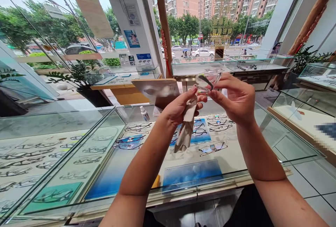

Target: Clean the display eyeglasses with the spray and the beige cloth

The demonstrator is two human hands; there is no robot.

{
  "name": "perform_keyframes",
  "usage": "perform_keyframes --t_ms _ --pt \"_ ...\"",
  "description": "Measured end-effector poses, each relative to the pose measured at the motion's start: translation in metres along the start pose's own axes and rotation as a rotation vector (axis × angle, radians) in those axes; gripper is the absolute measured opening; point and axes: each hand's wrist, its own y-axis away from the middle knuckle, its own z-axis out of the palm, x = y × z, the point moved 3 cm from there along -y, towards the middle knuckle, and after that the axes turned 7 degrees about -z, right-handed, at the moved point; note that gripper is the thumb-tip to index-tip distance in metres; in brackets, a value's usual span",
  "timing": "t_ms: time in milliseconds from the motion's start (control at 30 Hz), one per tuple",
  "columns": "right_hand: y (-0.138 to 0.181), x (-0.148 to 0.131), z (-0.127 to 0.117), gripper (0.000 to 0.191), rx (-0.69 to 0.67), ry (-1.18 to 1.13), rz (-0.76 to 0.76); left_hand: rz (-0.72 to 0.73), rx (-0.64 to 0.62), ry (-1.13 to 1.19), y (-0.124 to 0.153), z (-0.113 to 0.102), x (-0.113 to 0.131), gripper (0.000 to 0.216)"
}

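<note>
Above the glass display counter, both my hands hold up a pair of clear-framed glasses [207,80]. My right hand [233,94] pinches the frame from the right between thumb and fingers. From the left, my left hand [183,104] has its thumb against the frame's lower left part. A beige cleaning cloth [185,134] is gripped in the left fingers and hangs down from them. Behind the hands stands a mirror [160,90] with a wooden edge. Left of the hands, a small white spray bottle [144,113] stands on the glass top.
Several pairs of glasses [213,148] lie inside the glass counter [196,181] below my arms. Another display case [39,150] joins it at the left. More cases [309,111] stand at the right and by the window. A potted plant [81,76] is at the back left.
</note>
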Motion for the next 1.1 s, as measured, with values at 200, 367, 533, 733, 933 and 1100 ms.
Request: perform_keyframes --t_ms 200,367,533,733,933,1100 --pt "0.012 -0.021 -0.042 0.006 0.009 0.196 -0.028 0.149 0.03 -0.218 0.006 -0.004 0.01 0.056" --pt "0.038 -0.02 -0.113 0.009 -0.099 0.447 0.056 0.285 0.225 -0.251 0.018 -0.023 0.028 0.059" --pt "0.098 0.011 -0.173 0.014 -0.338 0.742 0.193 0.352 0.273 -0.281 0.03 -0.026 0.041 0.065" --pt "0.195 0.055 -0.196 0.016 -0.755 0.921 0.415 0.369 0.34 -0.311 0.037 -0.022 0.044 0.067" --pt "0.236 0.078 -0.193 0.022 -0.875 0.978 0.485 0.35 0.325 -0.315 0.036 -0.02 0.044 0.073" --pt "0.244 0.094 -0.189 0.024 -0.871 0.976 0.486 0.359 0.342 -0.326 0.035 -0.02 0.045 0.074"
